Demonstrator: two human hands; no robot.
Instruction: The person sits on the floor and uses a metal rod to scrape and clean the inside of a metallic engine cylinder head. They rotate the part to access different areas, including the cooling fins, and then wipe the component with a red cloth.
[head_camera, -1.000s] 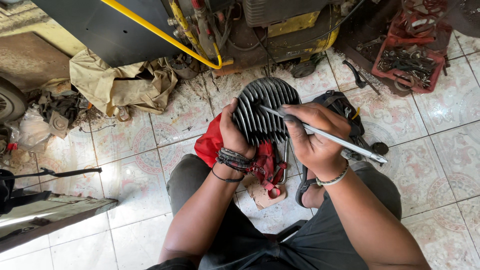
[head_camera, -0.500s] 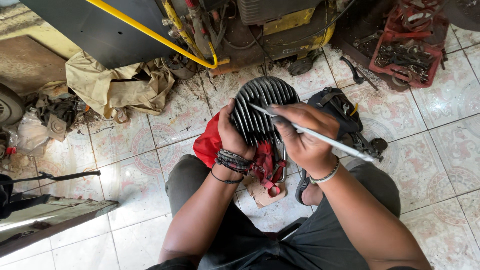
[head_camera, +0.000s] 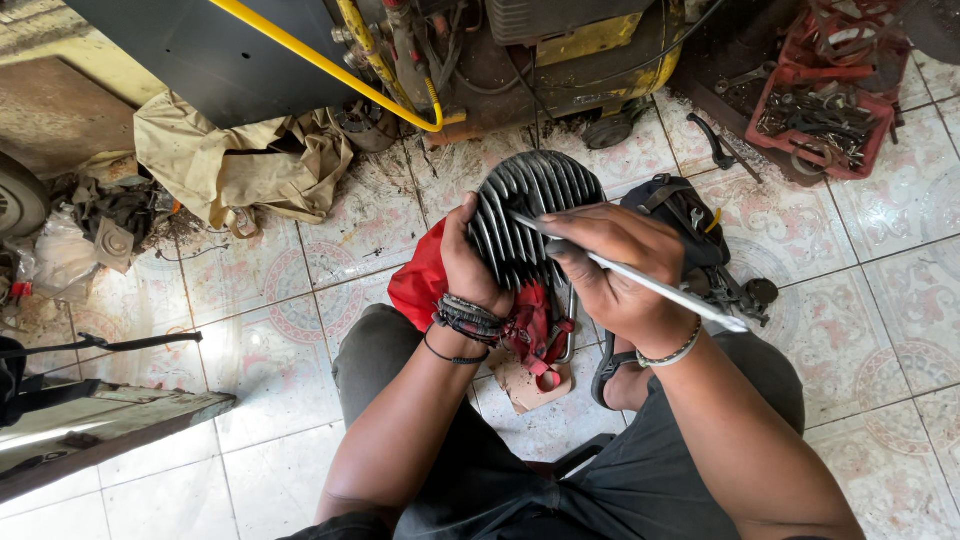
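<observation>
Metal finned cylinder head (head_camera: 535, 215), clamped only by the left hand (head_camera: 470, 265), may slip under the thin rod (head_camera: 640, 282) gripped in the right hand (head_camera: 620, 275), risking scraped fingers.

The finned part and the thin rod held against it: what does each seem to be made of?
Finned part: probably cast metal, dull dark grey, with rigid parallel ribs. Thin rod in the right hand: pale silvery, straight, likely metal; could be painted.
</observation>
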